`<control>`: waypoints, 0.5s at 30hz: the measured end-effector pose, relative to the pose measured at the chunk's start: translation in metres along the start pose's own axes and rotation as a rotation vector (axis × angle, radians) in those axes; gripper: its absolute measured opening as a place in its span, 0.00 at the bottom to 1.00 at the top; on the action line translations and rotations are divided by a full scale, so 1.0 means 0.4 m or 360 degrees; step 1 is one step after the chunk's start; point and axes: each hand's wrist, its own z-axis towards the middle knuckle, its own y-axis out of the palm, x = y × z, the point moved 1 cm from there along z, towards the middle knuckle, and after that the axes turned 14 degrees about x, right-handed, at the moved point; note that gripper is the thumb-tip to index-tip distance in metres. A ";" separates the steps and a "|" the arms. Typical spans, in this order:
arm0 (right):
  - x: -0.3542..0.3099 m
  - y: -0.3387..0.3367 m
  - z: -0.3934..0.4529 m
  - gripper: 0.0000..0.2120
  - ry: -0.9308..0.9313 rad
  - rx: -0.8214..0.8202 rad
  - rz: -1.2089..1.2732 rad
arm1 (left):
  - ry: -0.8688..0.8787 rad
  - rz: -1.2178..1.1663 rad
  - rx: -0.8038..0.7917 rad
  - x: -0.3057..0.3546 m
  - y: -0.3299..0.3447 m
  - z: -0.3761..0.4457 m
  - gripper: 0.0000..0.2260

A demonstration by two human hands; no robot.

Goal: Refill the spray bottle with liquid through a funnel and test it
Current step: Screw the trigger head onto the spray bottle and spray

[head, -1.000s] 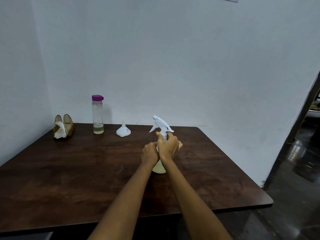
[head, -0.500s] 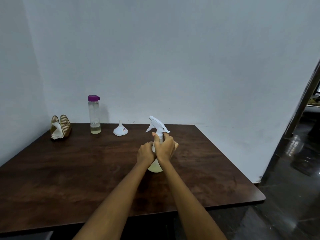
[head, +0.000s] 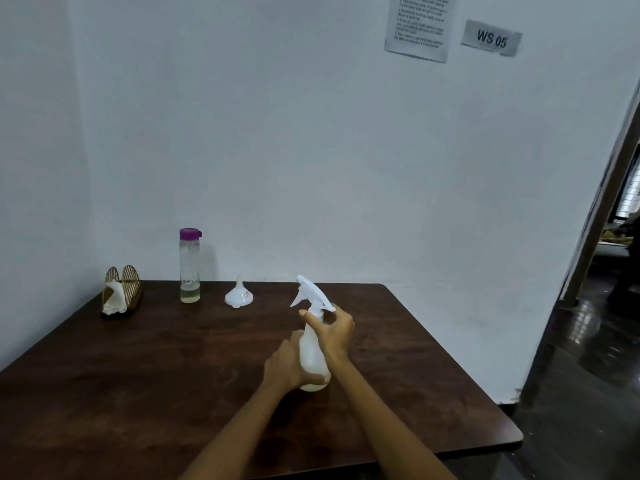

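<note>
Nearest, two bare forearms reach out over the dark brown wooden table (head: 145,386). The left hand (head: 282,367) wraps around the lower body of the translucent white plastic spray bottle (head: 312,355), which stands upright on the table near its middle, with a little pale liquid showing at its base. The right hand (head: 334,332) grips the bottle's neck just below the white trigger head (head: 311,294), fingers curled round it, thumb pointing up on the left side. Farther back an upturned small white plastic funnel (head: 239,297) rests on its wide mouth. Left of it stands a tall clear bottle with a purple cap (head: 190,266), nearly drained. At the far left corner sits a golden wire napkin holder (head: 122,292). On the wall above hang a printed sheet (head: 419,26) and a grey "WS 05" sign (head: 491,38).
</note>
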 end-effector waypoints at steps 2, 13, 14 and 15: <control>-0.008 -0.015 -0.001 0.13 -0.0068 -0.0027 0.0021 | 0.0056 -0.0108 0.0090 -0.011 -0.007 -0.019 0.44; -0.165 0.003 -0.041 0.14 0.0294 -0.1101 0.0110 | 0.0072 -0.0250 -0.0007 -0.005 -0.108 -0.148 0.46; -0.179 0.007 -0.046 0.13 0.0273 -0.1172 0.0039 | 0.0009 -0.0300 -0.0100 -0.012 -0.119 -0.157 0.45; -0.191 0.009 -0.051 0.12 0.0273 -0.1212 -0.0004 | -0.0055 -0.0334 -0.0226 -0.020 -0.136 -0.164 0.42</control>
